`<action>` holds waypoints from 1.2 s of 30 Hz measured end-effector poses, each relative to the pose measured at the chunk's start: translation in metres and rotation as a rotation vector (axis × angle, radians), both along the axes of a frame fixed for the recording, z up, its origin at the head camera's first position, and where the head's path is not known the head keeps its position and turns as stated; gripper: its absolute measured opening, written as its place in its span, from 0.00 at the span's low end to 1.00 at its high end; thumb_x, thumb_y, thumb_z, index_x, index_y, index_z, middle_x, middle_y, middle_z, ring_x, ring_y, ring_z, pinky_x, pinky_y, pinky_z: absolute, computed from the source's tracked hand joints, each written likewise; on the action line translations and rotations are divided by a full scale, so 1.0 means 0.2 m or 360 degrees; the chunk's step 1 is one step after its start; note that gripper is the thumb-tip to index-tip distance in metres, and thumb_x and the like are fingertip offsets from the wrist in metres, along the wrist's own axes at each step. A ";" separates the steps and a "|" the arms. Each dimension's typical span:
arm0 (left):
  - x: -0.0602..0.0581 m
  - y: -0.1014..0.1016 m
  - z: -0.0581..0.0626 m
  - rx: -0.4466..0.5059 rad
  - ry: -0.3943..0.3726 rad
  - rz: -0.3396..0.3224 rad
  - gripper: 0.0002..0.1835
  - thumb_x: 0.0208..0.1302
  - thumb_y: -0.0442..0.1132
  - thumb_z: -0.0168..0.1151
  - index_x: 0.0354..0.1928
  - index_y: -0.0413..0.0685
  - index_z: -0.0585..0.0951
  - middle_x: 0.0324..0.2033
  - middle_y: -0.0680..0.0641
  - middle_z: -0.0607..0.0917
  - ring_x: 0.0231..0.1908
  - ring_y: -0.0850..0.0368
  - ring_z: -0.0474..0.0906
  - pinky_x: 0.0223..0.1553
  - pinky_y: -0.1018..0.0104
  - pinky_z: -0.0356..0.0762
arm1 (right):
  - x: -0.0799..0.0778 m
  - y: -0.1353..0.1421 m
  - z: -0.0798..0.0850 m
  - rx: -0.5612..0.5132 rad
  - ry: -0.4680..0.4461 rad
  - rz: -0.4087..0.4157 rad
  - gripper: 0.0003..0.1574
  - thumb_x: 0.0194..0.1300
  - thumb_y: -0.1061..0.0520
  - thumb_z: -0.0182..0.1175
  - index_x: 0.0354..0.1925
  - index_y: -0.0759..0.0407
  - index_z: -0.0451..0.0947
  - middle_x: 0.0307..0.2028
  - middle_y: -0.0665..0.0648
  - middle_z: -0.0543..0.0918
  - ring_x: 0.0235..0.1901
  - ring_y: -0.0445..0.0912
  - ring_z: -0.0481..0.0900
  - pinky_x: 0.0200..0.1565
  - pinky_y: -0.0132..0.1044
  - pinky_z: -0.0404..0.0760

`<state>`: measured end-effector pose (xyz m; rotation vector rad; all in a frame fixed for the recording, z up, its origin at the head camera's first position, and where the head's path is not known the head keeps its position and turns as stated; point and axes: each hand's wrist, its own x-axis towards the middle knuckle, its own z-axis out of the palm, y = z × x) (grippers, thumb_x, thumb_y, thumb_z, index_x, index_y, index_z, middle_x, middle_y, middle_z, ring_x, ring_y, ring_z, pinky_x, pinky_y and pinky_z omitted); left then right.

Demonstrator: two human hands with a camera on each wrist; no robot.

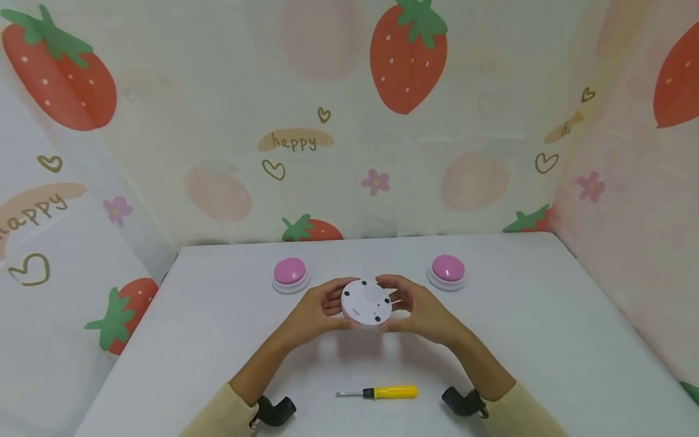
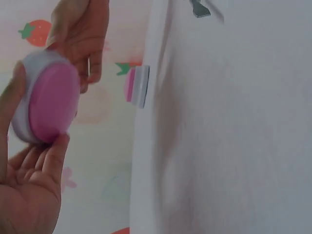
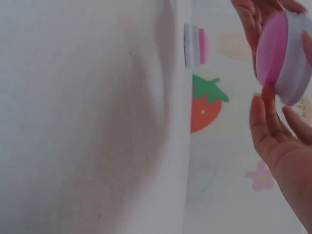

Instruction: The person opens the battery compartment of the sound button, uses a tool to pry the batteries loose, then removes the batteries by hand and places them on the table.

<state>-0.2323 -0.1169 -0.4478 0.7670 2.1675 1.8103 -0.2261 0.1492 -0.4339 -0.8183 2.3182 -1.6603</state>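
A round push button (image 1: 364,306) is held up over the table, its white underside with dark feet and a patch of small holes facing the head camera. My left hand (image 1: 321,308) grips its left edge between thumb and fingers. On the opposite edge, my right hand (image 1: 425,311) holds it the same way. From the left wrist, the button's pink dome (image 2: 54,102) and white base show, fingertips at the rim. The right wrist view has the pink dome (image 3: 273,48) side-on, with the right hand (image 3: 287,146) below it.
Two more pink-and-white push buttons stand toward the back of the white table (image 1: 218,315), one at left (image 1: 290,273) and one at right (image 1: 448,270). A screwdriver (image 1: 395,392) with a yellow handle lies near the front, its tip pointing left. Strawberry-print cloth (image 1: 349,152) hangs behind.
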 end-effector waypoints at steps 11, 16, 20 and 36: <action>0.03 0.05 0.00 0.0024 0.0021 0.0260 0.45 0.52 0.36 0.80 0.72 0.51 0.69 0.67 0.48 0.76 0.66 0.51 0.74 0.59 0.66 0.76 | 0.04 -0.08 0.00 0.0074 0.0125 -0.0367 0.53 0.50 0.55 0.82 0.71 0.57 0.70 0.62 0.57 0.78 0.50 0.52 0.78 0.57 0.51 0.82; 0.03 0.04 0.02 -0.0025 0.0026 0.0189 0.43 0.54 0.36 0.80 0.72 0.49 0.70 0.68 0.46 0.75 0.67 0.51 0.73 0.59 0.66 0.76 | 0.02 -0.03 0.01 0.0112 0.0147 -0.0281 0.49 0.51 0.56 0.81 0.69 0.59 0.72 0.62 0.57 0.80 0.49 0.51 0.80 0.58 0.54 0.81; 0.03 0.03 0.02 -0.0020 0.0015 0.0110 0.45 0.54 0.33 0.79 0.73 0.44 0.68 0.69 0.44 0.74 0.67 0.49 0.73 0.59 0.65 0.77 | 0.01 0.00 0.01 0.0132 0.0108 -0.0171 0.47 0.52 0.57 0.80 0.69 0.56 0.73 0.61 0.53 0.80 0.50 0.51 0.80 0.60 0.52 0.79; 0.02 0.03 -0.02 -0.0119 0.0036 -0.0029 0.49 0.49 0.31 0.81 0.74 0.46 0.67 0.70 0.44 0.72 0.66 0.47 0.73 0.63 0.64 0.74 | 0.00 0.01 0.00 0.0272 0.0132 -0.0036 0.48 0.54 0.54 0.79 0.71 0.53 0.72 0.62 0.52 0.79 0.52 0.51 0.79 0.60 0.50 0.79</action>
